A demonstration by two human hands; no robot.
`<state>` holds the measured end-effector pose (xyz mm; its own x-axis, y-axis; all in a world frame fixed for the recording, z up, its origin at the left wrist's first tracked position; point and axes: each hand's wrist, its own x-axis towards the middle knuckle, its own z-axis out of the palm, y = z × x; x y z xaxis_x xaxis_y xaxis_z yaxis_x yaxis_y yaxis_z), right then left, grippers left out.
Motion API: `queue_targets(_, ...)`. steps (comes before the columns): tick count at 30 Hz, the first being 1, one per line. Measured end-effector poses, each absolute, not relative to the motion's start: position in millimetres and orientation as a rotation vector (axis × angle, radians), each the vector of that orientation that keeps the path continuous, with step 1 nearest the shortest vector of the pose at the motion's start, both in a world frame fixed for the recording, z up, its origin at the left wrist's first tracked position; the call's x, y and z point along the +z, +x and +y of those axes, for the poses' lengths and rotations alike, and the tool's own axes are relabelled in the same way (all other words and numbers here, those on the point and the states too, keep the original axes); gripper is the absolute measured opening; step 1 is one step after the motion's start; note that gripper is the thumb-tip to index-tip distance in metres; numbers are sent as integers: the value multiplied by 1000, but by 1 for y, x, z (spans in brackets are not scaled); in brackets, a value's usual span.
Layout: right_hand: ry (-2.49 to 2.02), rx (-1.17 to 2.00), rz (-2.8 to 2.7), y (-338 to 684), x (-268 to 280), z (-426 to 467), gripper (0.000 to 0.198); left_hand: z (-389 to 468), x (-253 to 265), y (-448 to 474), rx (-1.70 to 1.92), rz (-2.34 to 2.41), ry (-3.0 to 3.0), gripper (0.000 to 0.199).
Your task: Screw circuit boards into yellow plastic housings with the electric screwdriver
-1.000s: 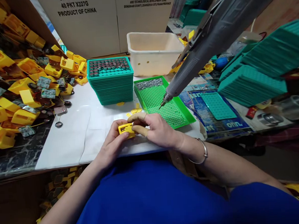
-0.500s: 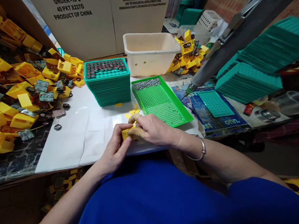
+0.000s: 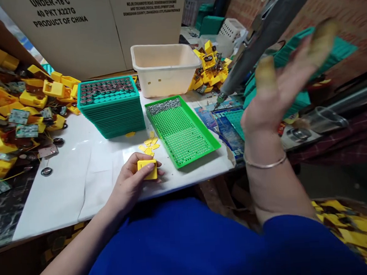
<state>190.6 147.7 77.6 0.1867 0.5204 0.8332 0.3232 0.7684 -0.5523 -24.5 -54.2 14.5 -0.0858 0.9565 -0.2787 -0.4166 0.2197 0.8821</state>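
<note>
My left hand (image 3: 128,180) grips a small square yellow plastic housing (image 3: 151,175) low over the front of the white work surface, thumb pressed on its upper face. My right hand (image 3: 271,99) is raised at the right, blurred, with its fingers apart and nothing seen in them. Yellowish covers (image 3: 265,74) sit on two of its digits. Close to its left hangs a grey power screwdriver (image 3: 249,52), tip down, apart from the hand as far as I can see. Small flat yellow pieces (image 3: 149,144) lie just beyond my left hand.
A green perforated tray (image 3: 200,156) holds small metal screws (image 3: 164,107) at its far end. Left of it stands a stack of teal trays (image 3: 116,116). Behind are a whitish bin (image 3: 167,82) and a large carton (image 3: 103,38). Yellow housings with circuit boards (image 3: 28,101) heap up at left.
My right hand has let go of the yellow housing and swung up and right, beside the screwdriver. My left hand keeps the housing. The view has turned slightly right.
</note>
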Motion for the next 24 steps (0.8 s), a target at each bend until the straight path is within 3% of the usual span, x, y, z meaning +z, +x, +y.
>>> queue_targets(2,-740,566,-1435,200,81,186,32,-49,16,-22,1244,1106,599,26)
queue_targets(4,-704,754,-1540,198,82,208,25,-46,17,-18,1211,1107,577,28)
queue_targets(8,-552,987,-1576,170,84,197,40,-42,17,-15,1202,1128,557,28)
queue_targets(11,-640,1168,-1583,144,82,165,36,-42,17,-14,1222,1139,541,27)
queue_targets(19,-638,1183,-1761,98,46,127,51,-43,21,-14,1213,1165,531,24)
queue_targets(24,-685,1194,-1746,93,39,128,51,-43,20,-14,1211,1163,533,24)
